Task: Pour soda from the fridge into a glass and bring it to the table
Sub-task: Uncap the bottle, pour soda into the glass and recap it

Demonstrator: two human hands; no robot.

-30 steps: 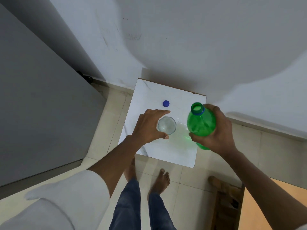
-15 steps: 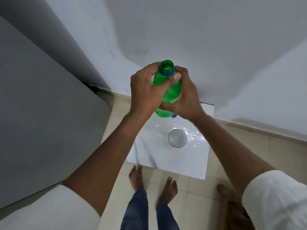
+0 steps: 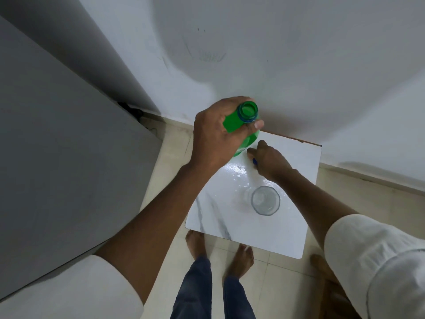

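My left hand grips the open green soda bottle by its neck and shoulder, holding it upright above the far left corner of the small white table. On the table top, my right hand is down with its fingers closed around the blue cap, of which only a sliver shows. A clear faceted glass stands on the table nearer to me, apart from both hands. I cannot tell how much liquid it holds.
A wet sheen covers the table around the glass. A grey fridge side stands close on the left, and a white wall backs the table. My bare feet are on the tiled floor at the table's near edge.
The bottle passed from my right hand to my left. My right hand let go of it and dropped to the table onto the blue cap. The glass stayed in place.
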